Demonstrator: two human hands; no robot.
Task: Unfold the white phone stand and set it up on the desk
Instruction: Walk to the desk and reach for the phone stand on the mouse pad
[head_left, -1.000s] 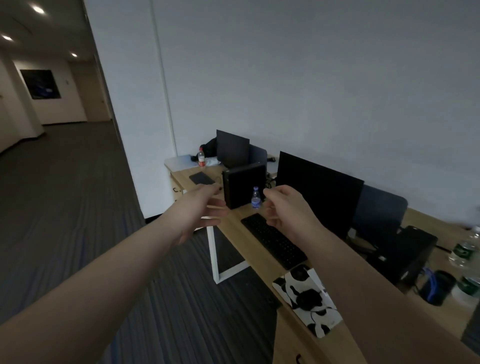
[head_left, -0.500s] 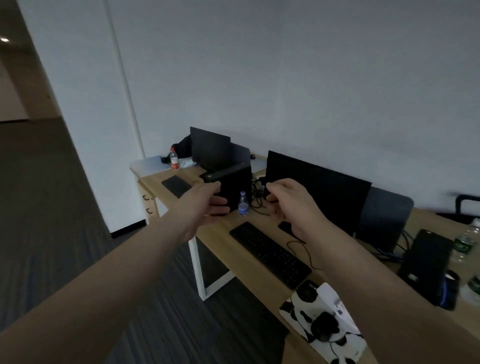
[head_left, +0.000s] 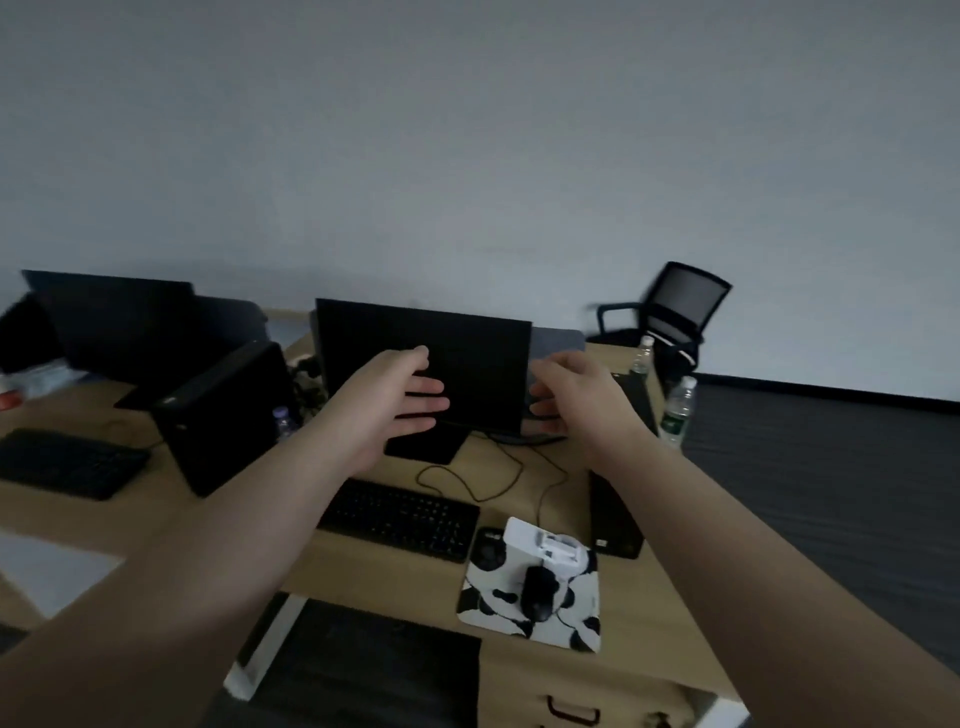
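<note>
Both the left hand (head_left: 387, 405) and right hand (head_left: 576, 397) hover spread wide and empty; the folded white phone stand (head_left: 540, 545) lies at 5 o'clock against the mouse (head_left: 537, 597), which a hasty grab could knock

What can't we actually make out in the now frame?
- White phone stand, head view: small and dim; folded or open unclear, hinge unreadable.
- Mouse covers part of the stand's front edge.
- Left hand and right hand hide the monitor base.
- Drawer: cut off by the bottom edge.
</note>
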